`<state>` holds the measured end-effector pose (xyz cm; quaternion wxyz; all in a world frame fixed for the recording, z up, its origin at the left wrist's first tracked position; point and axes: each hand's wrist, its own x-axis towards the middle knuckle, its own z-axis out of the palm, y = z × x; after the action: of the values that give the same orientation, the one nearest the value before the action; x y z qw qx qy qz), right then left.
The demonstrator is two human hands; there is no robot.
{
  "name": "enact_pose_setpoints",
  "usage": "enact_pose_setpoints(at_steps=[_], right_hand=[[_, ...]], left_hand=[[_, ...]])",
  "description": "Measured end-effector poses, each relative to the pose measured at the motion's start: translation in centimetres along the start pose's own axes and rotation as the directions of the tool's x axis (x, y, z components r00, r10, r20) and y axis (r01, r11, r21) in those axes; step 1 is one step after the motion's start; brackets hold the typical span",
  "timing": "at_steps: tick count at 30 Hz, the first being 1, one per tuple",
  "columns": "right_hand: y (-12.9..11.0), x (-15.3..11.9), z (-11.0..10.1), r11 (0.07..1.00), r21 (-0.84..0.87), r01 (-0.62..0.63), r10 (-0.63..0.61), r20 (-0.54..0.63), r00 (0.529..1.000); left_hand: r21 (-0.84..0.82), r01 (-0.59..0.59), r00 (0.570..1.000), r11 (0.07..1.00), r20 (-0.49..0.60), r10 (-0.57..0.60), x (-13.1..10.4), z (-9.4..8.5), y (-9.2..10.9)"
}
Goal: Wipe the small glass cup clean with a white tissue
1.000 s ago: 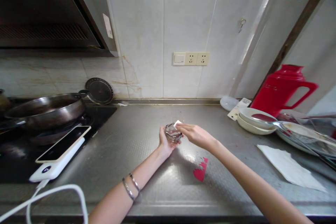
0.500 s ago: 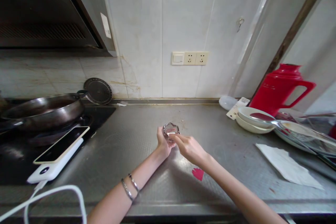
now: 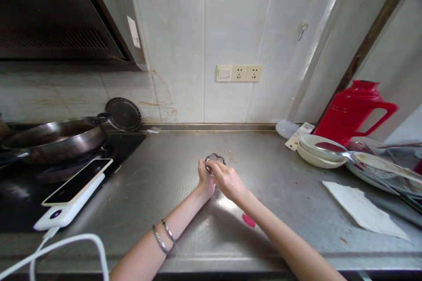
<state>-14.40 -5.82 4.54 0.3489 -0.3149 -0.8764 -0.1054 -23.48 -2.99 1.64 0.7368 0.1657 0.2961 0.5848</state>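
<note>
Above the middle of the counter, my left hand is wrapped round the near left side of a small, clear, glass-like dish with a wavy dark rim. My right hand is closed, its fingertips down at the dish's opening. Those fingers cover most of the inside, and I cannot make out what they hold. Just below the right wrist, a small red scrap lies on the steel counter.
On the left are a pan on the hob, a phone and a white power bank with a cable. To the right stand a red thermos, stacked bowls, plates and a white paper napkin.
My right hand has shifted left and further over the dish, covering the small white thing visible at its fingertips before. My left hand stays in place round the dish.
</note>
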Motion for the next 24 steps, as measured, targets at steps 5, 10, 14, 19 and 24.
enact_pose_setpoints(at_steps=[5, 10, 14, 19, 24], right_hand=[[0.0, -0.3, -0.6, 0.997, -0.011, 0.079, -0.079, 0.014, 0.997], [1.0, -0.8, -2.8, 0.994, 0.061, 0.091, -0.096, 0.080, 0.992], [3.0, -0.5, -4.0, 0.965, 0.246, -0.087, 0.127, -0.149, 0.981], [5.7, 1.1, -4.1, 0.809, 0.452, -0.375, 0.540, -0.321, 0.778], [7.5, 1.3, -2.8, 0.642, 0.576, -0.505, 0.722, -0.233, 0.652]], left_hand=[[0.063, -0.049, 0.992, 0.997, -0.109, 0.056, -0.1, 0.2, 0.4], [0.105, -0.012, 0.996, 0.994, -0.085, 0.021, 0.0, 0.5, 1.4], [0.152, 0.045, 0.998, 0.987, 0.038, -0.052, -0.1, 0.8, 2.3], [0.158, 0.085, 0.990, 0.984, 0.101, -0.101, 0.0, 0.5, 2.7], [0.155, 0.102, 0.985, 0.983, 0.120, -0.121, 0.4, 0.2, 2.9]])
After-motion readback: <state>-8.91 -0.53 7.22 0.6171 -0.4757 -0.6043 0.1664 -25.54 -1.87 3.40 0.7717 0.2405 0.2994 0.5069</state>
